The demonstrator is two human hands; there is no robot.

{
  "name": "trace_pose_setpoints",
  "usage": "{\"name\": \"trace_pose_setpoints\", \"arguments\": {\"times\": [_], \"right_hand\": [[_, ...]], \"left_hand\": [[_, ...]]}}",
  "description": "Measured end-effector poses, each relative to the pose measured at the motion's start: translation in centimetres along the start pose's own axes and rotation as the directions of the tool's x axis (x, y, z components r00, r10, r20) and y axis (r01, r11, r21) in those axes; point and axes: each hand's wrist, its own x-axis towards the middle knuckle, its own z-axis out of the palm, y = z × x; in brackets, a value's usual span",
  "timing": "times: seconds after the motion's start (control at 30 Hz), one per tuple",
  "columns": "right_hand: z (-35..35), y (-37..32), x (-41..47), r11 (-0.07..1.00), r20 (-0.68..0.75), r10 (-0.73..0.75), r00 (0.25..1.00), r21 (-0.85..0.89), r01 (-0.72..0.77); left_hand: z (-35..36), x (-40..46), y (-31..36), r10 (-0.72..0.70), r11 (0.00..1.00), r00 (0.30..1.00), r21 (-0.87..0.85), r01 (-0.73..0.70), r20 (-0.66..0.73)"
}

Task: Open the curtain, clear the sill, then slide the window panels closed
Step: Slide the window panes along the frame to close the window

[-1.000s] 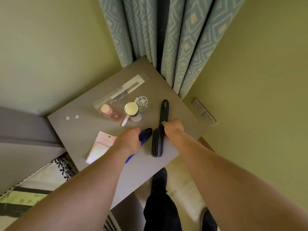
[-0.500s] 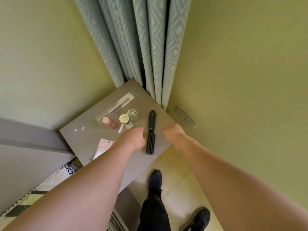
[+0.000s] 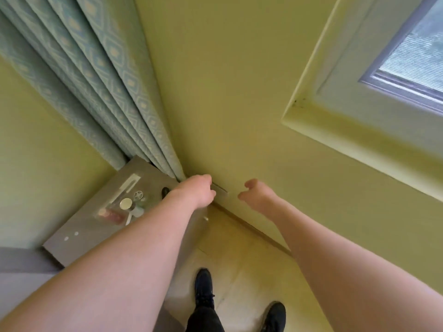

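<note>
The blue-green patterned curtain [image 3: 96,80] hangs bunched at the left, down to the grey bedside table [image 3: 79,233]. At the upper right the window [image 3: 412,56] shows a grey frame and pale glass, and the visible part of its yellow-green sill [image 3: 359,130] is bare. My left hand [image 3: 196,190] hovers over the table's right corner beside the curtain's lower edge, fingers bent down, nothing seen in it. My right hand [image 3: 251,190] is in the air before the wall, fingers curled apart and empty.
On the table lie a gold-lidded jar [image 3: 125,203], a pink bottle [image 3: 111,214] and the tip of a black brush [image 3: 165,191]. A wall socket [image 3: 219,189] sits between my hands. My black shoes [image 3: 203,288] stand on the pale floor below.
Both hands have lifted off the comb and brush on the table and moved right toward the wall. My view has swung right and up, bringing the window into sight.
</note>
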Motion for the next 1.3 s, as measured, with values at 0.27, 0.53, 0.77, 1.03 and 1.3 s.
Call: {"name": "trace_pose_setpoints", "arguments": {"times": [0.27, 0.53, 0.77, 1.03, 1.3], "right_hand": [[-10.4, 9.1, -6.8, 0.994, -0.161, 0.076, 0.984, 0.09, -0.062], [-18.9, 17.9, -16.3, 0.975, -0.183, 0.207, 0.961, 0.12, -0.187], [-25.8, 23.4, -24.8, 0.944, -0.347, 0.292, 0.891, 0.257, -0.209], [-32.5, 31.2, -31.3, 0.931, -0.571, 0.319, 0.756, 0.338, -0.138], [-40.9, 39.8, -34.1, 0.98, -0.691, 0.195, 0.697, 0.16, -0.115]], "left_hand": [[-1.6, -2.4, 15.1, 0.264, 0.932, 0.959, 0.229, -0.282, 0.106], [-2.7, -7.0, 29.5, 0.514, 0.678, 0.831, 0.493, -0.545, 0.212], [-3.4, -12.7, 40.8, 0.686, 0.468, 0.675, 0.547, -0.694, 0.27], [-2.5, -18.9, 52.8, 0.871, 0.279, 0.457, 0.582, -0.764, 0.182], [-0.9, -23.3, 63.0, 0.938, 0.271, 0.347, 0.619, -0.737, 0.002]]}}
